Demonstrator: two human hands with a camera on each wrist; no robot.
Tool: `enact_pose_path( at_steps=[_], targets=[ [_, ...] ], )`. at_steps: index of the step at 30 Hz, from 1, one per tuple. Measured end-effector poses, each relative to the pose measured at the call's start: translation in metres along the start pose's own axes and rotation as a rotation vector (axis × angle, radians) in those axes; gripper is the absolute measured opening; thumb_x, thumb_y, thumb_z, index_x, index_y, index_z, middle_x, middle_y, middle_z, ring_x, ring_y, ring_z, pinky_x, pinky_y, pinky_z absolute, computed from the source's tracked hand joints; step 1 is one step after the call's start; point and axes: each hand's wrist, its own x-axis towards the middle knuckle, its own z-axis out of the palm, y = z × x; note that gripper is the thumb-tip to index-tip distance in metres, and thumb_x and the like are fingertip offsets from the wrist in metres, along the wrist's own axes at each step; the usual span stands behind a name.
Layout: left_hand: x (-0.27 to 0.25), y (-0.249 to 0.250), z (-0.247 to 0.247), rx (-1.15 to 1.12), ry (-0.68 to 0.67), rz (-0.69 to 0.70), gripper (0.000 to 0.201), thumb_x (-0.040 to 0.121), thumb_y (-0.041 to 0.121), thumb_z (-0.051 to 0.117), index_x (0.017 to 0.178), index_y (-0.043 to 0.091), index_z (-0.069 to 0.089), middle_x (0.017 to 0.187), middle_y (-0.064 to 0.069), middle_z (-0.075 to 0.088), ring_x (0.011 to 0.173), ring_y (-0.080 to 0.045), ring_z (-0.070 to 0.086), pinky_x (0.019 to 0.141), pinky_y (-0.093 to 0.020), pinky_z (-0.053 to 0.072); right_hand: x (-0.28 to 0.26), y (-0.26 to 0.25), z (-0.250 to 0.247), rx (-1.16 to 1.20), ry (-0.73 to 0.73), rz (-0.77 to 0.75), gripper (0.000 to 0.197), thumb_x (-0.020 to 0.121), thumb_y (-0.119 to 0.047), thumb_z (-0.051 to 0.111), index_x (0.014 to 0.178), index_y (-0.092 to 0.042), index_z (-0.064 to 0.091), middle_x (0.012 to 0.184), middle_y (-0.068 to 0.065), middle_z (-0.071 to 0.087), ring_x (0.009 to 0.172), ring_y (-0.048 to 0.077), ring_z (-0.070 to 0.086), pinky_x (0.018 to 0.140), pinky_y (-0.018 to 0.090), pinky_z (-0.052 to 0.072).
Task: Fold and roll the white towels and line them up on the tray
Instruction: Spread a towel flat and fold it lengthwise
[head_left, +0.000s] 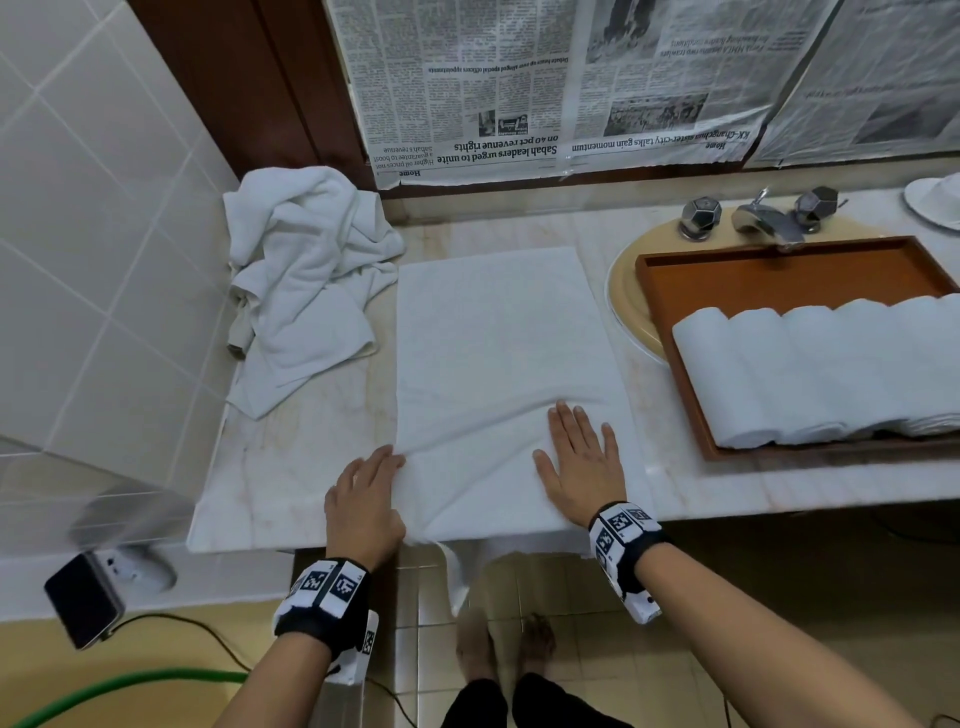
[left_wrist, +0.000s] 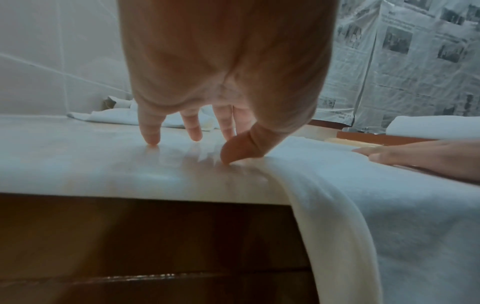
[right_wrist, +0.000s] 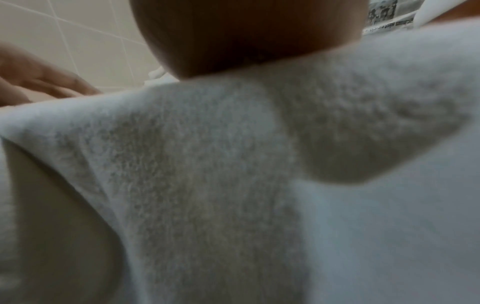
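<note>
A white towel (head_left: 498, 353) lies flat on the marble counter (head_left: 291, 457), and its near end hangs over the front edge. My left hand (head_left: 387, 470) sits at the towel's left edge with fingers spread. Its fingertips (left_wrist: 153, 139) touch the counter, and the thumb touches the towel's border. My right hand (head_left: 576, 447) lies flat, palm down, on the towel's near right part. Creases run between the two hands. On the right, a wooden tray (head_left: 779, 270) holds several rolled white towels (head_left: 810, 369) in a row.
A heap of unfolded white towels (head_left: 306, 280) lies at the counter's back left, against the tiled wall. The tray rests over the sink (head_left: 623, 291), below the faucet (head_left: 769, 218). A phone (head_left: 83, 603) and a green hose (head_left: 130, 686) are low on the left.
</note>
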Motion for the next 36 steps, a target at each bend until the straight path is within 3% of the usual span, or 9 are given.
enact_pose_path(
  at_steps=[4,8,11,16,19,22,27,31,36],
  targets=[
    [-0.002,0.009,-0.001,-0.039,0.076,0.020,0.051,0.092,0.026,0.048,0.143,0.027,0.047,0.159,0.006,0.031,0.144,-0.027,0.028,0.114,-0.050,0.028,-0.005,-0.004,-0.002,-0.001,-0.026,0.005,0.082,0.084,-0.058,-0.010,0.157,-0.021,-0.006,0.164,-0.007,-0.014,0.150,0.012,-0.013,0.121,0.045,-0.011],
    [-0.007,0.021,0.008,-0.029,-0.072,0.067,0.070,0.085,0.051,0.035,0.152,0.033,0.029,0.163,0.012,0.015,0.150,-0.020,0.012,0.118,-0.057,0.013,-0.009,-0.005,-0.001,-0.001,-0.026,0.009,0.080,0.085,-0.058,-0.010,0.157,-0.022,-0.007,0.163,-0.008,-0.016,0.150,0.013,-0.015,0.120,0.045,-0.011],
    [-0.007,0.019,0.006,-0.026,-0.149,0.078,0.085,0.075,0.042,0.042,0.156,0.034,0.016,0.165,0.014,-0.001,0.152,-0.018,-0.002,0.120,-0.057,0.002,-0.009,-0.003,-0.002,0.006,-0.018,-0.002,0.080,0.086,-0.059,-0.008,0.157,-0.023,-0.006,0.163,-0.008,-0.015,0.150,0.013,-0.013,0.120,0.043,-0.012],
    [-0.006,0.000,0.002,0.008,-0.190,0.102,0.101,0.074,0.009,0.062,0.157,0.033,0.010,0.165,0.009,-0.003,0.152,-0.023,-0.003,0.123,-0.049,0.006,-0.011,-0.001,-0.001,0.011,-0.011,-0.008,0.080,0.087,-0.060,-0.005,0.158,-0.022,-0.002,0.164,-0.008,-0.011,0.151,0.012,-0.011,0.121,0.043,-0.010],
    [-0.003,-0.009,0.001,0.006,-0.109,0.061,0.098,0.074,0.003,0.064,0.156,0.031,0.018,0.166,0.004,0.004,0.152,-0.030,0.003,0.122,-0.047,0.014,-0.011,0.000,-0.001,0.013,-0.006,-0.011,0.079,0.088,-0.060,-0.004,0.158,-0.022,-0.002,0.164,-0.008,-0.011,0.151,0.012,-0.011,0.121,0.043,-0.009],
    [-0.004,-0.002,-0.002,-0.088,-0.022,-0.062,0.084,0.076,-0.003,0.056,0.152,0.023,0.032,0.164,0.000,0.015,0.151,-0.027,0.010,0.121,-0.049,0.017,-0.012,0.000,0.000,0.023,0.000,-0.016,0.079,0.089,-0.059,-0.003,0.158,-0.022,-0.001,0.164,-0.008,-0.011,0.151,0.013,-0.011,0.121,0.044,-0.010],
    [0.008,0.035,0.007,-0.129,0.099,0.122,0.066,0.082,0.024,0.039,0.147,0.014,0.043,0.158,-0.009,0.032,0.146,-0.033,0.027,0.115,-0.057,0.026,-0.013,-0.003,-0.001,0.032,0.012,-0.009,0.079,0.088,-0.057,-0.001,0.158,-0.020,0.002,0.165,-0.006,-0.008,0.151,0.014,-0.010,0.121,0.045,-0.010],
    [0.034,0.076,0.021,-0.016,-0.021,0.114,0.065,0.094,0.046,0.016,0.157,0.030,0.019,0.166,0.003,0.007,0.153,-0.023,0.004,0.121,-0.056,0.007,-0.012,-0.016,-0.005,0.082,0.081,-0.131,0.069,0.095,-0.049,0.010,0.157,-0.020,0.012,0.165,-0.006,0.000,0.152,0.013,-0.004,0.121,0.045,-0.004],
    [0.043,0.104,0.045,0.158,-0.103,0.179,0.056,0.100,0.051,0.004,0.156,0.045,-0.004,0.164,0.013,-0.016,0.151,-0.019,-0.019,0.117,-0.060,-0.011,-0.002,-0.025,0.006,0.009,-0.009,-0.217,0.062,0.101,-0.048,0.014,0.158,-0.023,0.008,0.164,-0.008,-0.001,0.152,0.016,-0.002,0.118,0.049,0.001]
  ],
)
